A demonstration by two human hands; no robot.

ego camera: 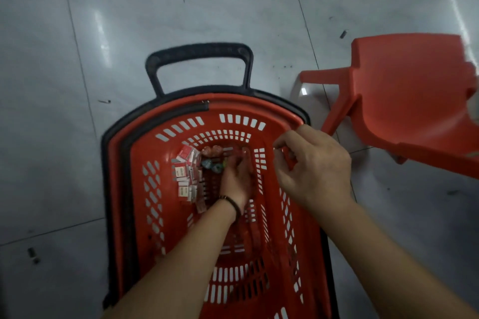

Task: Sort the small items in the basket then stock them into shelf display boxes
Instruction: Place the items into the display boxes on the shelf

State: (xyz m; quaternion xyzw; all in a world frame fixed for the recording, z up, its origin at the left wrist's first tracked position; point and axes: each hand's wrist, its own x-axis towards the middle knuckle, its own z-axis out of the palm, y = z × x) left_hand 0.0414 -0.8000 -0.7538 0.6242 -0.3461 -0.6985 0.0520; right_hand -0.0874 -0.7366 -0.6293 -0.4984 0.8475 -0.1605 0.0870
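1. Red slotted plastic is the shopping basket (282, 122). It sits on the glossy grey tiled floor (129, 21) with its black pull handle (199, 49) at the far end.
2. The small items are all bunched at the far end of the basket's bottom. There are flat white-and-red packets (185, 176) along the left edge, a few roundish red pieces (211, 151) by the far wall, and bluish-green ones (210, 164) just nearer than those.
3. The left hand (237, 180) is way down inside with its fingertips right in the pile by the bluish ones. It's too blurry to say whether it's got hold of anything.
4. The right hand (313, 166) is up by the right rim, fingers curled, thumb near forefinger. I can't tell if anything's pinched there.
5. The basket's long axis runs straight away from the person. The pile is dead ahead of the left hand, with the packets just to its left, so my guess is the left hand does the picking.
6. A smooth moulded red plastic chair (404, 101) stands on the floor just right of the basket.
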